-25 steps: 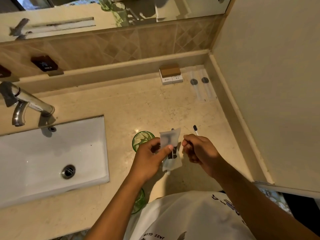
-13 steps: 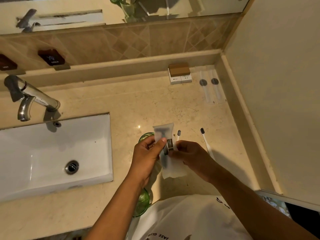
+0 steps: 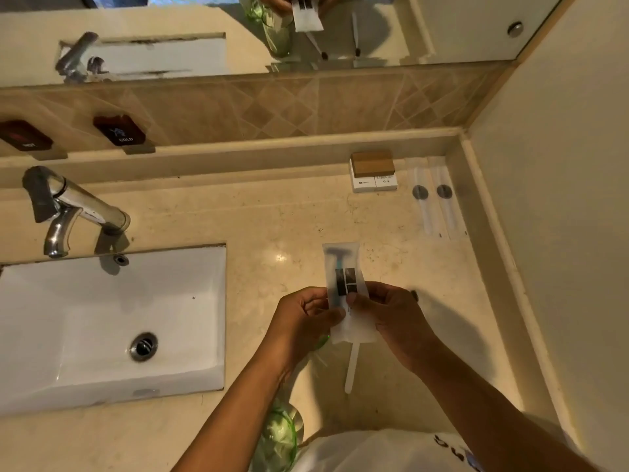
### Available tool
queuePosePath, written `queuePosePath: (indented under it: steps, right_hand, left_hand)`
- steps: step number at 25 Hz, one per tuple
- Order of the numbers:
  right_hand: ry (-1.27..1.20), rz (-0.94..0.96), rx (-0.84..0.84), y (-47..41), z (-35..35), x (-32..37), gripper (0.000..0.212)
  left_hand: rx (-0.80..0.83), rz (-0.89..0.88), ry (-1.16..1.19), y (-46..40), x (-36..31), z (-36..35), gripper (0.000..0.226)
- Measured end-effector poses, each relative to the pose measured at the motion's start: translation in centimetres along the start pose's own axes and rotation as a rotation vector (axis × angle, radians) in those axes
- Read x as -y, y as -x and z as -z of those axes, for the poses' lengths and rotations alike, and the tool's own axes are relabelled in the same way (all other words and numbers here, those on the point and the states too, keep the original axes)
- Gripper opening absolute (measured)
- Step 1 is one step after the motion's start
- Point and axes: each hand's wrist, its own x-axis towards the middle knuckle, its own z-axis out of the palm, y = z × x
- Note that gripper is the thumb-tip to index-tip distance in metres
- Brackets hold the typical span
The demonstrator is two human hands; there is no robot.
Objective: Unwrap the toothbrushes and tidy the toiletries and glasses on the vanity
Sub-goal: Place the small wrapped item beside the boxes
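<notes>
Left hand (image 3: 299, 321) and right hand (image 3: 391, 318): fingers curled, thumbs pinching the packet (image 3: 345, 291) from either side. Packet upright above the thumbs, over the counter (image 3: 238, 219); contents blurred, possibly a razor. White toothbrush handle (image 3: 350, 369) shows below the fingers.

The counter (image 3: 238, 216) was seen to be mottled beige, the sink (image 3: 102, 318) white, the tap (image 3: 78, 206) silver. The packet (image 3: 343, 284) was frosted white with a black label. The glass (image 3: 277, 437) was green. A diamond pattern was shown on the tan tiles (image 3: 272, 107).
</notes>
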Motion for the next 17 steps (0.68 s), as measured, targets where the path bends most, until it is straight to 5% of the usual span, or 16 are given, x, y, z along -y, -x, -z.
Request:
queuePosePath:
  steps: [8, 17]
  right_hand:
    - [0.158, -0.006, -0.023, -7.5, 0.0, 3.3, 0.017]
    - [-0.021, -0.058, -0.095, -12.8, 1.0, 3.5, 0.025]
  left_hand:
    - [-0.138, -0.027, -0.038, -8.9, -3.5, 0.4, 0.021]
    - [-0.155, 0.014, -0.03, -14.1, -5.1, -0.1, 0.021]
